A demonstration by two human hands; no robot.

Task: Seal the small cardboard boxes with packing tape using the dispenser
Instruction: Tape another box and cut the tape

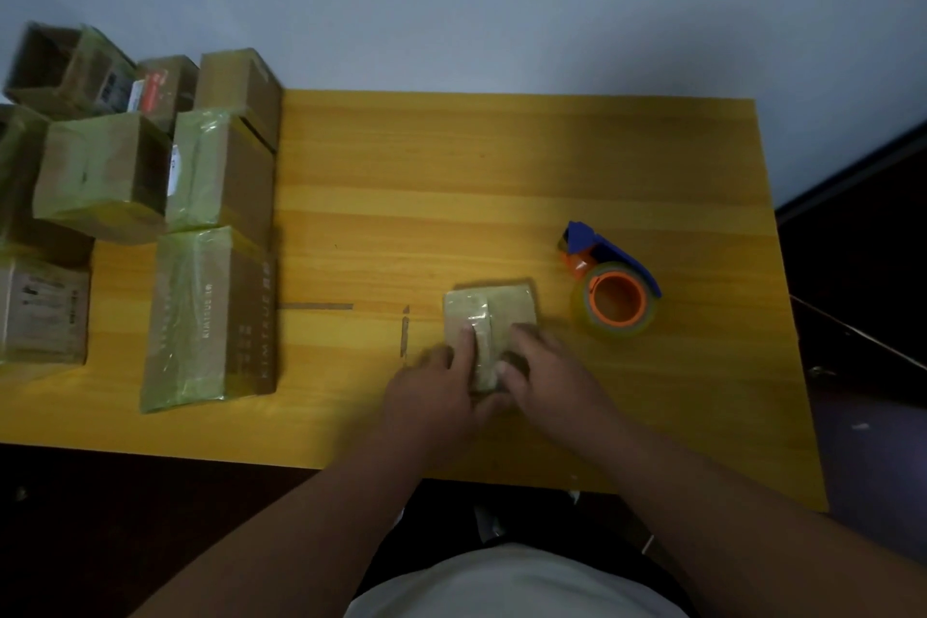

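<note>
**Head view: smoothing tape on the small box**

We're pressing a tape strip down on the box [489,331], near the table's [451,166] front edge. Left hand [436,386] lies flat, fingers straight on the tape; right hand [542,366] grips the box's near right corner, fingers curled. We judge the next move is a rub along the seam, then picking up the dispenser [609,289], just right of the box. The box is small, brown, with glossy tape across its top.
</note>
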